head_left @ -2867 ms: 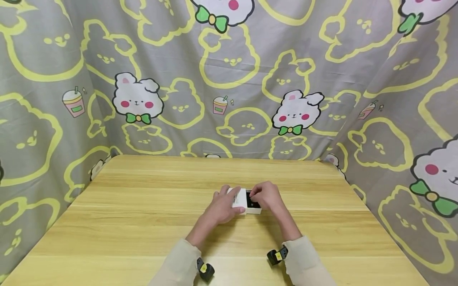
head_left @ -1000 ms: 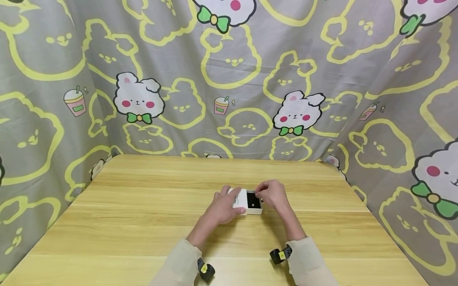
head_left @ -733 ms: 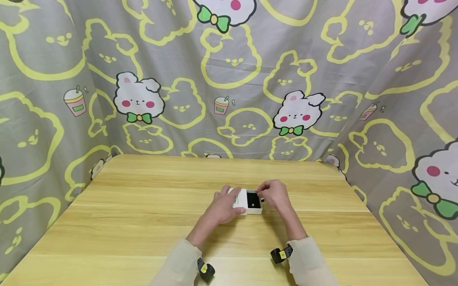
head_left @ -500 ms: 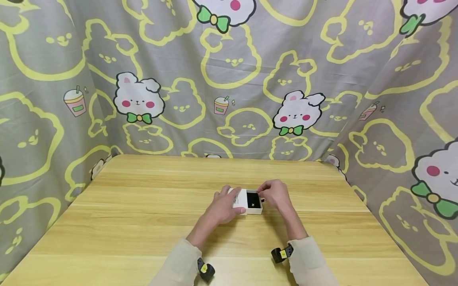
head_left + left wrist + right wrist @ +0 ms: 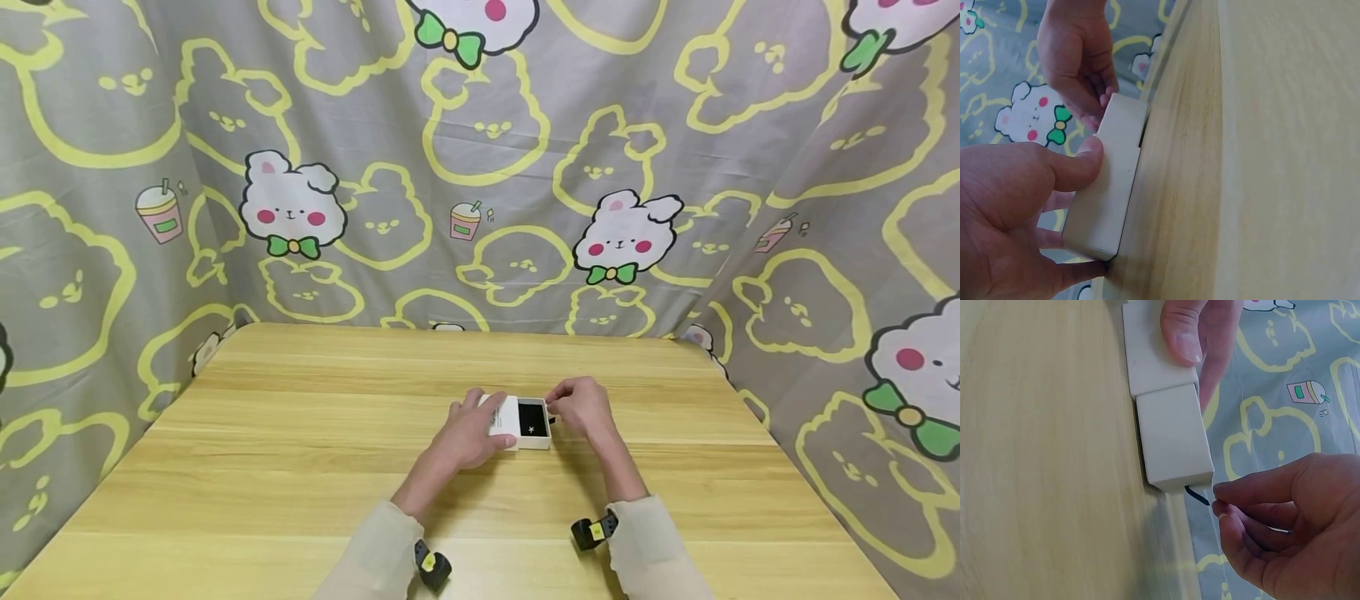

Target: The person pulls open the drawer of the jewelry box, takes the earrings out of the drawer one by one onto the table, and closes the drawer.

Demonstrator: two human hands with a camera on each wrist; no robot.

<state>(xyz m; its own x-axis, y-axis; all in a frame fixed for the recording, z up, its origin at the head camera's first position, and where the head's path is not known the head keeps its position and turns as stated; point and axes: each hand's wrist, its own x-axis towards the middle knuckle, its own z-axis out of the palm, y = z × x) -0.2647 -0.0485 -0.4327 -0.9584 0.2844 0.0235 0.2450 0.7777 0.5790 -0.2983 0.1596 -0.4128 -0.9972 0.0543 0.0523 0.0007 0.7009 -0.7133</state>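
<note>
A small white sliding drawer box [image 5: 504,417] lies on the table, its drawer [image 5: 534,443] drawn partly out to the right. Inside, a small pale star-shaped piece [image 5: 531,429] rests on a black insert [image 5: 533,417]. My left hand [image 5: 465,429] grips the outer sleeve, thumb on its near side and fingers over the top. My right hand [image 5: 585,408] is at the drawer's right end, bent fingertips close together at the rim. In the right wrist view a black pull tab [image 5: 1197,495] sticks out beside those fingertips; I cannot tell whether they pinch anything.
The wooden table [image 5: 300,483] extends around the box on all sides. Behind it and along both sides hangs a grey curtain [image 5: 375,183] with cartoon bears. A black wrist camera [image 5: 432,568] sits at my left cuff, another wrist camera [image 5: 592,531] at the right.
My right hand has moved right, from inside the drawer to its right rim. The star and more of the black insert now show. The left hand and box stay nearly still.
</note>
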